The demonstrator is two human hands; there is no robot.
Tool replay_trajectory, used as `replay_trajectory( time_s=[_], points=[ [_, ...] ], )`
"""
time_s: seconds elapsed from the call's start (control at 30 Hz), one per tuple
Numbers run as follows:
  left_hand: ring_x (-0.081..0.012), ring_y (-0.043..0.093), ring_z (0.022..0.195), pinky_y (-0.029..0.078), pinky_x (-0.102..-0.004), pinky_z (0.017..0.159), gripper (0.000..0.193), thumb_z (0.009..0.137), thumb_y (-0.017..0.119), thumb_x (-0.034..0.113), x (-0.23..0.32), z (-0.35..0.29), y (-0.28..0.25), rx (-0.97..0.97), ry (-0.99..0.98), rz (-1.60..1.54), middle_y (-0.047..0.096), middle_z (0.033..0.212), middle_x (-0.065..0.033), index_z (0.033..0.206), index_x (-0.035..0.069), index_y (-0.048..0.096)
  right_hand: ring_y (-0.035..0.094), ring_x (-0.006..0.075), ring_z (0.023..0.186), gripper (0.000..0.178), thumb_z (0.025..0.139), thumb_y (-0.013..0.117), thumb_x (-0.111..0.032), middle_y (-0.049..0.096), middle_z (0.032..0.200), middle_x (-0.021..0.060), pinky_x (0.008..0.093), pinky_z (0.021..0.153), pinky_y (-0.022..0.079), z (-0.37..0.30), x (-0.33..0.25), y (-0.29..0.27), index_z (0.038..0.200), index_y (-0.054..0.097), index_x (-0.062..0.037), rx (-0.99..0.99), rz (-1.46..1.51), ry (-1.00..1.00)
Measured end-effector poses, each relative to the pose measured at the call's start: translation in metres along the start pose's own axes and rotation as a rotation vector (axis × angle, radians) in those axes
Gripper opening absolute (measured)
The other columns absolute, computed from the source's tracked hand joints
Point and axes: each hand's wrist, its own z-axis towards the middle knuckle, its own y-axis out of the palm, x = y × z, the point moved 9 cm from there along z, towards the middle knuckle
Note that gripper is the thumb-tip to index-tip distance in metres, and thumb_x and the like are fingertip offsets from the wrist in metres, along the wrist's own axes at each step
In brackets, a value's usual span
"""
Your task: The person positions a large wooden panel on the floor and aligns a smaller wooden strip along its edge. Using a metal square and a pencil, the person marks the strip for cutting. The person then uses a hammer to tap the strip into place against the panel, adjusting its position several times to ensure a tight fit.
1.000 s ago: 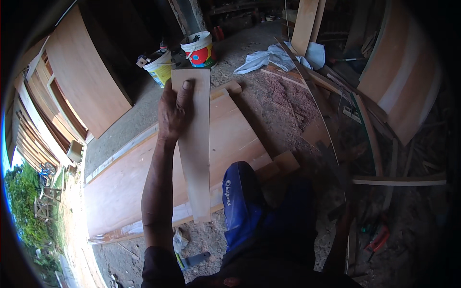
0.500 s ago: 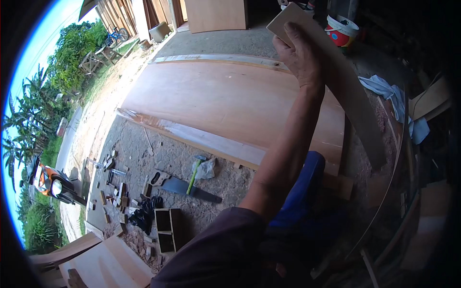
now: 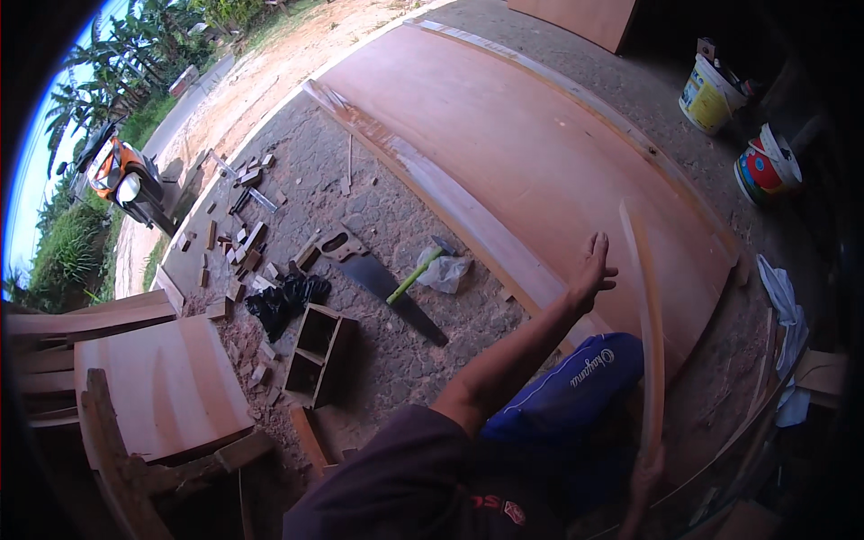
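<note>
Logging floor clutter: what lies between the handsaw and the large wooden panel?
Between handsaw and panel, the head view shows a green-handled hammer, its handle's end over the saw, and some crumpled clear plastic.

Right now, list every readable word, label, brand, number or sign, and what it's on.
Blue trousers: white script near the knee, legible; wording not copied here.
Dark shirt: reddish lettering beside a small emblem; too dim to read surely.
Yellow-and-white bucket: label print too small to read.
Red-and-white bucket: same, too small.
</note>
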Motion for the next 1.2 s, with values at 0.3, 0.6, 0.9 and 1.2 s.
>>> replay_trajectory(
  time_s=[0.3, 0.6, 0.9, 1.2],
  points=[
    [-0.0195, 0.069, 0.088, 0.054, -0.0357, 0.075, 0.035, 0.1, 0.05, 0.026, -0.133, -0.151, -0.348, 0.442, -0.011, 0.926, 0.072, 0.101, -0.0138, 0.119, 0.0, 0.065, 0.054, 0.0229, 0.121, 0.052, 0.1, 0.056, -0.011, 0.056, 0.133, 0.0155, 0.0347, 0.102, 0.042, 0.15, -0.019, 0.037, 0.147, 0.041, 0.0032, -0.282, 0.737, 0.036],
    [-0.0176, 0.067, 0.076, 0.053, -0.0305, 0.066, 0.039, 0.1, 0.053, 0.028, -0.176, -0.238, -0.352, 0.168, -0.532, 0.755, 0.073, 0.098, -0.0116, 0.123, -0.001, 0.063, 0.061, 0.0227, 0.106, 0.051, 0.095, 0.064, -0.02, 0.064, 0.118, 0.0165, 0.0335, 0.095, 0.048, 0.177, 0.056, 0.134, 0.141, 0.052, 0.0001, -0.151, 0.26, 0.302],
    [-0.0263, 0.067, 0.091, 0.055, -0.0366, 0.074, 0.044, 0.102, 0.053, 0.034, -0.118, -0.089, -0.301, -0.11, -0.361, 0.948, 0.066, 0.117, -0.0165, 0.133, 0.003, 0.053, 0.066, 0.0397, 0.104, 0.043, 0.094, 0.064, -0.024, 0.068, 0.114, 0.0233, 0.0438, 0.09, 0.052, -0.074, 0.12, -0.018, 0.132, 0.061, -0.0055, 0.339, 0.099, 0.448],
    [-0.0228, 0.063, 0.096, 0.051, -0.0363, 0.077, 0.044, 0.099, 0.058, 0.038, -0.054, 0.017, -0.167, -0.302, -0.153, 1.18, 0.065, 0.116, -0.0107, 0.128, 0.004, 0.059, 0.062, 0.0419, 0.112, 0.053, 0.094, 0.061, -0.029, 0.063, 0.121, 0.0254, 0.0496, 0.095, 0.05, -0.47, 0.101, 0.191, 0.141, 0.052, -0.0076, 0.534, 0.219, 1.498]
  ],
)
